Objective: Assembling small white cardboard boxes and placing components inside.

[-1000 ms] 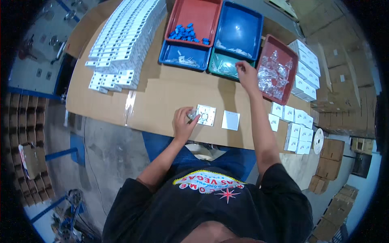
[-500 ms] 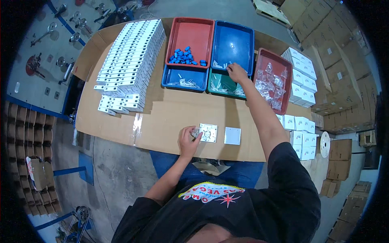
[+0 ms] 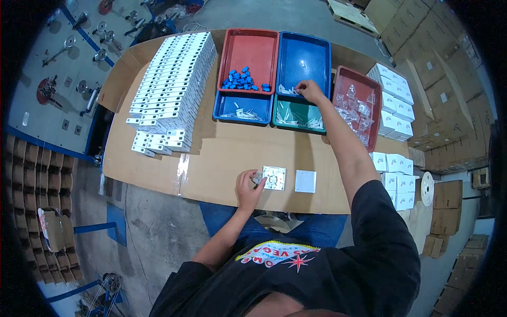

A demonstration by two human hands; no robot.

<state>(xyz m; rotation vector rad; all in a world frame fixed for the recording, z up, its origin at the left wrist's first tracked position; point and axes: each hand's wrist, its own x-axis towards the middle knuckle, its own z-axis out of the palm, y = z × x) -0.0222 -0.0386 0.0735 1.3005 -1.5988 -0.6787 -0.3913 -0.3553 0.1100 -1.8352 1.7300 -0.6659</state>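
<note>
My left hand point(image 3: 247, 190) is closed around a small clear, greyish packet point(image 3: 257, 177), its contents too small to tell. That packet is beside the left edge of a white square plate point(image 3: 274, 179) with moulded fittings on its face. To the right of the plate lies a flat, plain white square cover point(image 3: 306, 182). My right hand point(image 3: 310, 92) reaches to the near end of the far blue tray point(image 3: 303, 55), its fingers pinched together. Small white pieces point(image 3: 287, 90) lie just left of those fingertips; whatever is between the fingers is hidden.
A red tray point(image 3: 248, 53) contains blue connectors point(image 3: 239, 80). Thin white pieces lie in the near blue tray point(image 3: 224, 99) and green tray point(image 3: 298, 108). Clear packets fill the right red tray point(image 3: 343, 79). White boxes point(image 3: 174, 79) are stacked left; more white boxes point(image 3: 393, 100) stand right.
My right hand has shifted slightly within the near end of the far blue tray, and its fingers point more to the left. The left hand keeps hold of the packet. The whole view has shifted slightly.
</note>
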